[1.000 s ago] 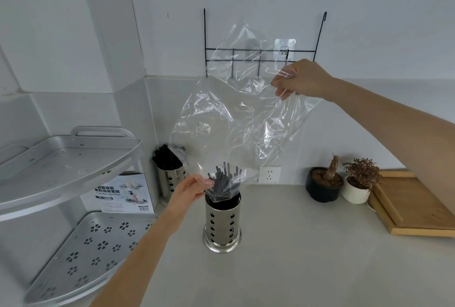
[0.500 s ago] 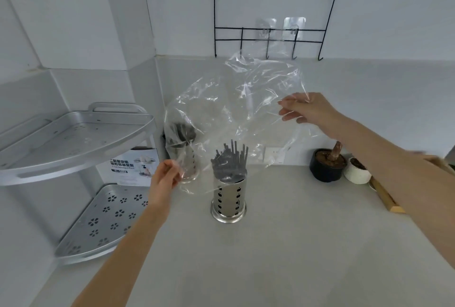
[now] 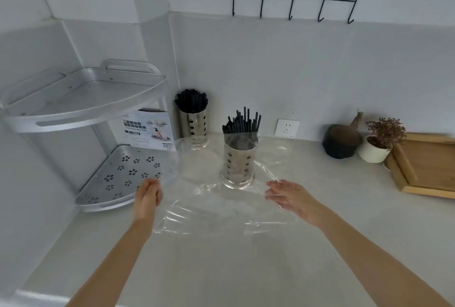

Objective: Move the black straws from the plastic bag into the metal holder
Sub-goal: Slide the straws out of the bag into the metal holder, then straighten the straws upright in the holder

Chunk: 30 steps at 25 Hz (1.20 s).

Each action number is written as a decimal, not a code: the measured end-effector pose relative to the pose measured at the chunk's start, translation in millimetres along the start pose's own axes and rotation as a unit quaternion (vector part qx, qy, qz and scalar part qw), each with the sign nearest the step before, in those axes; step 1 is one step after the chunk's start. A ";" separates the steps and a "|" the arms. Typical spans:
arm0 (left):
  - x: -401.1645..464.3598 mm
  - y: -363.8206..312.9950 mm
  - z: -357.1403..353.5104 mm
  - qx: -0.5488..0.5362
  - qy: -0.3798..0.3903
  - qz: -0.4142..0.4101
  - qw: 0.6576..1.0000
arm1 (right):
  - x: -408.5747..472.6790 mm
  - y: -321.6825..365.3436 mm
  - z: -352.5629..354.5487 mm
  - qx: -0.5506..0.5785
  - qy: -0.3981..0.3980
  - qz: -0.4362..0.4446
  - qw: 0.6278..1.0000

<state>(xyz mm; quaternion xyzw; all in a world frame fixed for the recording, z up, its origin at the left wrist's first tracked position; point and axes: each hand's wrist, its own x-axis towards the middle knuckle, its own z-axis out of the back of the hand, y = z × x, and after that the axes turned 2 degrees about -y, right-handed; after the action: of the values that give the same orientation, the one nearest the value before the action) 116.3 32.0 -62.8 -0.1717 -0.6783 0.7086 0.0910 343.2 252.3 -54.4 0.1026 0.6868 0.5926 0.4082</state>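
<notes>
Clear plastic, emptied, now lies low across the bench (image 3: 246, 269): a second ago the plastic bag (image 3: 221, 205) was held high over the metal holder (image 3: 238, 161) with the straws sliding out of its mouth; half a second ago it was already clear of them and coming down. It now drapes in front of and partly against the holder, sagging onto the bench between the two hands.

Black straws (image 3: 242, 122) stand upright in the metal holder, their tops uneven, some poking higher than others. No straw can be seen left in the bag. By that reading the transfer itself looks finished, and what remains is only getting rid of the bag.

At the near left, the left hand (image 3: 147, 196) is closed in a pinch on the bag's left edge. At the near right, the right hand (image 3: 290, 198) has its grip open, fingers spread, palm down just over or on the film; whether it touches cannot be told.

Further back on the left, beside the corner shelf (image 3: 83, 109), a second holder (image 3: 193, 124) full of black straws stands apart from all this.

One risk: the film resting against the holder could tug it if the bag is pulled away quickly.
</notes>
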 end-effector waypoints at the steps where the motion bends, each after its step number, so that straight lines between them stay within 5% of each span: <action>1: -1.8 6.8 3.1 0.010 0.003 0.004 1.000 | 0.7 -13.7 -0.6 -0.014 0.009 -0.032 0.999; 5: -3.8 31.1 10.9 0.062 0.031 0.020 0.997 | -0.8 -49.5 4.2 -0.081 0.061 -0.139 0.985; 8: -0.2 42.3 12.1 0.137 0.056 0.038 0.988 | 4.7 -54.7 9.0 -0.100 -0.007 -0.148 0.984; 11: 11.7 45.6 7.7 0.168 0.070 0.068 0.981 | 14.5 -47.4 13.4 -0.091 -0.117 -0.120 0.982; 21: 36.4 20.8 -34.6 0.180 0.074 0.017 0.981 | 54.6 -13.4 4.3 -0.264 -0.194 -0.040 0.944; 26: 61.0 -13.4 -82.4 0.186 0.160 -0.047 0.968 | 76.2 36.3 -14.0 -0.217 -0.162 0.088 0.959; 30: 79.7 -34.0 -123.0 0.241 0.273 -0.091 0.927 | 91.7 79.3 -23.9 -0.153 -0.097 0.125 0.976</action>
<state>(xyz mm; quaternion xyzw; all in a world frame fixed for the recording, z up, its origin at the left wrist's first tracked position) 84.2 177.4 -41.1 -0.2687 -0.4484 0.7654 0.3754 240.5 314.1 -24.3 0.1809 0.5271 0.7242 0.4062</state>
